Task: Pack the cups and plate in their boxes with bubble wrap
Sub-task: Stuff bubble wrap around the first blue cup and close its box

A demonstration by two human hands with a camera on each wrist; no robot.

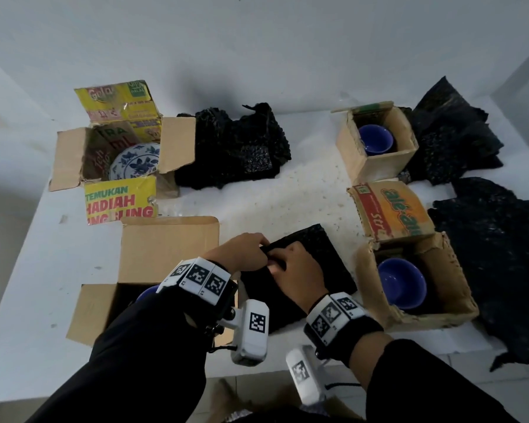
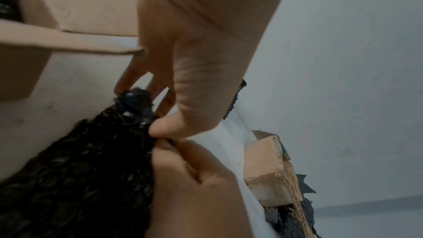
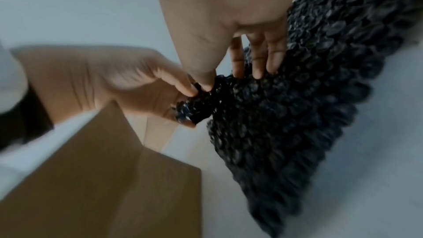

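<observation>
While I look down from the head cam, my left hand (image 1: 242, 250) and right hand (image 1: 300, 273) meet at the left corner of a folded black bubble wrap sheet (image 1: 315, 254) lying on the white table (image 1: 28, 270), both pinching that corner w/ thumb + fingers. Left of the sheet is a plain open box (image 1: 165, 248) w/ a bit of blue cup (image 1: 147, 293) showing under my left wrist. Far left, a yellow-flapped box (image 1: 74, 157) holds the blue-and-white plate (image 1: 135, 161), tilted, w/ a wrap pile (image 1: 235, 148) just beside it. On the right, two small boxes, far (image 1: 376, 166) and near (image 1: 452, 303), each w/ a blue cup inside (image 1: 374, 140) (image 1: 402, 282); more black wrap (image 1: 495, 248) spread beside them. Left wrist cam: my left thumb (image 2: 174, 128) and fingertips (image 2: 121, 86) are narrowed onto the bunched corner of the wrap (image 2: 80, 169), right hand (image 2: 194, 187) touching the same edge below. Right wrist cam, blurry: right thumb (image 3: 203, 75) pinches the corner against the left hand's fingers (image 3: 183, 86), other right fingers (image 3: 272, 57) lie straight on the wrap (image 3: 286, 115); box flap (image 3: 114, 169) just beside.
</observation>
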